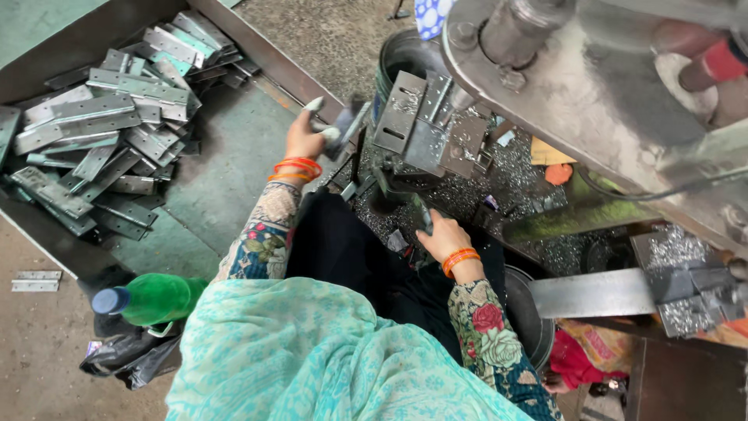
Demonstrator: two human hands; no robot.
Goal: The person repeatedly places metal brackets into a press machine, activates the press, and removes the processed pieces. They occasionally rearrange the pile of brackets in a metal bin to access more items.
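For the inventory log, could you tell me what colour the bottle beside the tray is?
Green, with a blue cap; the bottle shows in the head view.

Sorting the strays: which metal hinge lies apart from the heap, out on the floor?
The hinge at the far left edge, flat on the bare floor outside the tray; the others sit piled inside it.

Soft, even daylight fills the scene, moderately bright, and the shadows are weak and diffuse, deepest under the press [499, 148] and in the dark gap between the person's arms. The left hand [305, 134] is smeared by motion blur, while the pile of metal hinges [109, 132] is fairly sharp. The big metal machine arm [615, 101] at upper right is close to the lens, out of focus, and carries pale glare; the wide lens bends lines near the edges.
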